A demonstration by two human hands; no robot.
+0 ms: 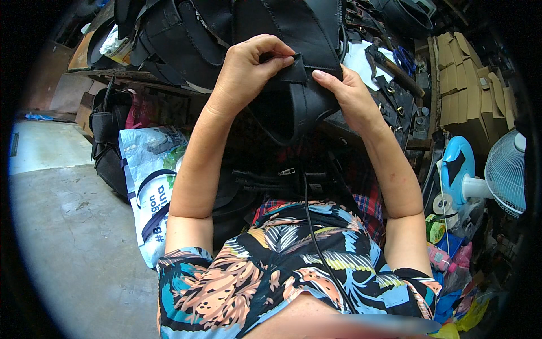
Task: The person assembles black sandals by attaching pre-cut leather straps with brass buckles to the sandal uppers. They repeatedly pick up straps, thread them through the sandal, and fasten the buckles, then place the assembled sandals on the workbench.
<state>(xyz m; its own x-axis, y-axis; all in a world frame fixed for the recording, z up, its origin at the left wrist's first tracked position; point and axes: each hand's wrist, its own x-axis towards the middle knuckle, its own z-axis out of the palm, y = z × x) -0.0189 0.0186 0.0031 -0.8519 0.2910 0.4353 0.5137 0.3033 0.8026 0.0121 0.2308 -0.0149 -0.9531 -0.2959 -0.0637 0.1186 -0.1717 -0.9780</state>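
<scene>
Between my hands is a black leather piece (pixel 314 103) with a stitched, folded edge and a curved loop hanging below it. I cannot make out what article it belongs to. My left hand (pixel 244 72) pinches a corner of its upper flap between thumb and fingertips. On the other side my right hand (pixel 353 97) grips the leather, thumb on top and fingers hidden behind. More black leather panels (pixel 186 42) with rough stitched edges are heaped on the workbench just beyond.
A hammer (pixel 379 59) and blue-handled scissors (pixel 403 60) lie on the bench to the right. Beyond them are stacked cardboard pieces (pixel 460 79). A blue and white fan (pixel 499 172) stands far right. A printed shopping bag (pixel 135 175) and a black bag (pixel 108 135) stand left.
</scene>
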